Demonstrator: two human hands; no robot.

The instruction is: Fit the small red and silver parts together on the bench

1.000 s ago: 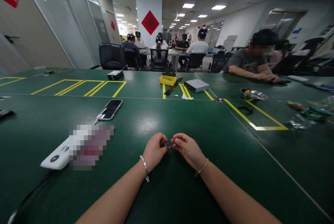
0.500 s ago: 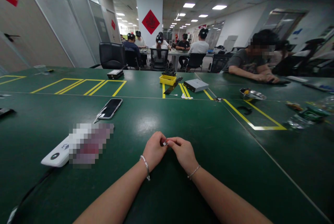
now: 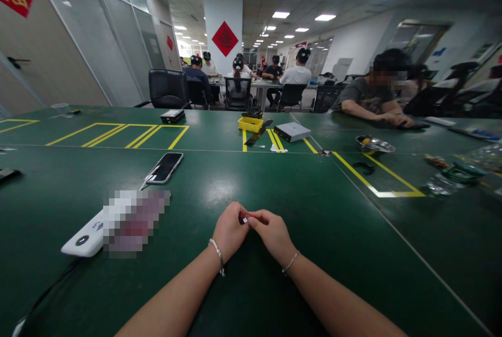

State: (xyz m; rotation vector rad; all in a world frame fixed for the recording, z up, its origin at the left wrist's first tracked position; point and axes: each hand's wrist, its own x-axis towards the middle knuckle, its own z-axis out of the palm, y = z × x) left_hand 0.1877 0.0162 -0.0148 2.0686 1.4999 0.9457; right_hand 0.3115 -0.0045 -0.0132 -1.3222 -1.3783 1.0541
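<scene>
My left hand [image 3: 230, 229] and my right hand [image 3: 271, 232] rest on the green table [image 3: 298, 206], fingertips meeting at the middle near the front edge. Both are closed in a pinch on a tiny dark and silver part [image 3: 245, 218]; a speck of red shows at the right fingertips. The part is too small to name. Each wrist wears a thin bracelet.
A white device [image 3: 84, 234] lies to the left, a phone [image 3: 165, 167] beyond it. Farther back sit a yellow bin [image 3: 251, 123], a grey box [image 3: 292, 131] and a metal dish [image 3: 374, 144]. A person sits at the right; others sit at far tables.
My hands, a little apart a second ago, have come together with the fingertips touching over the small part. The view has dipped slightly.
</scene>
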